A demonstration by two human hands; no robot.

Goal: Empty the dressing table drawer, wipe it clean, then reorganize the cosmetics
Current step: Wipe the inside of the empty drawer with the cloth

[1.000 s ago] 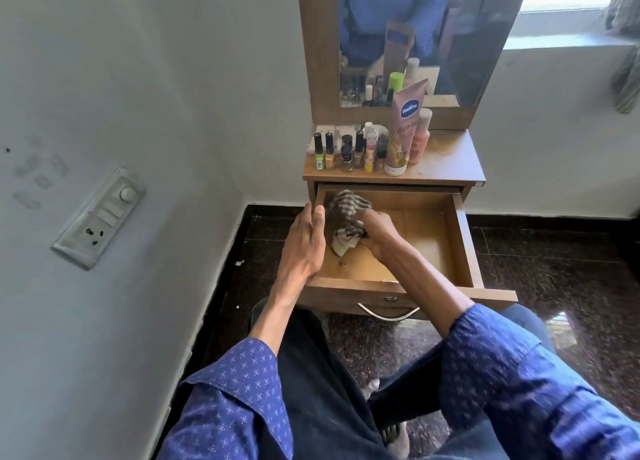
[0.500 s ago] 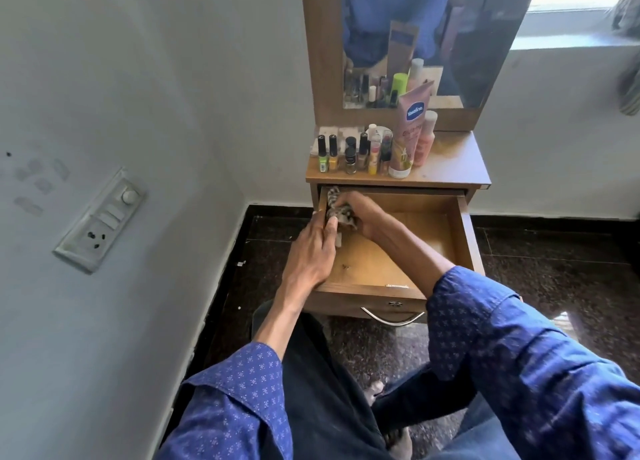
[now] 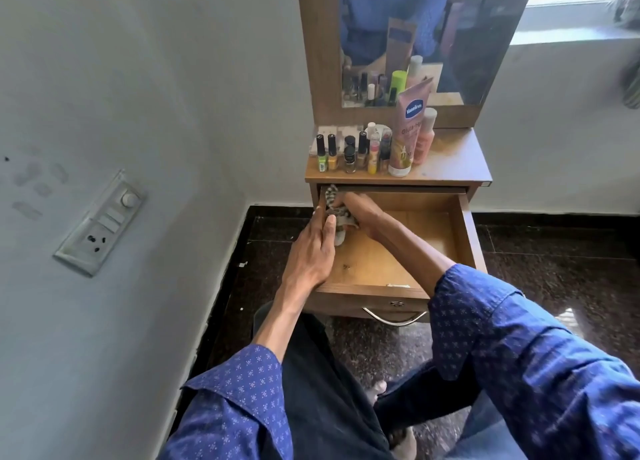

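Observation:
The wooden drawer (image 3: 464, 237) of the dressing table stands pulled out, its floor bare except for a small scrap near the front. My right hand (image 3: 360, 213) is closed on a striped grey-and-white cloth (image 3: 337, 213) and presses it into the drawer's back left corner. My left hand (image 3: 313, 248) grips the drawer's left wall, thumb inside next to the cloth. On the tabletop (image 3: 457, 163) stand several small nail polish bottles (image 3: 349, 153), a pink Vaseline tube (image 3: 407, 130) and a peach bottle (image 3: 425, 135).
A mirror (image 3: 415, 36) rises behind the tabletop. The white wall with a switch panel (image 3: 102, 222) runs close along the left. Dark polished floor (image 3: 554, 279) surrounds the table. My legs in dark trousers sit below the drawer's metal handle (image 3: 394, 319).
My right hand has carried the cloth from the drawer's left middle up into the back left corner. My left hand slid forward along the left wall.

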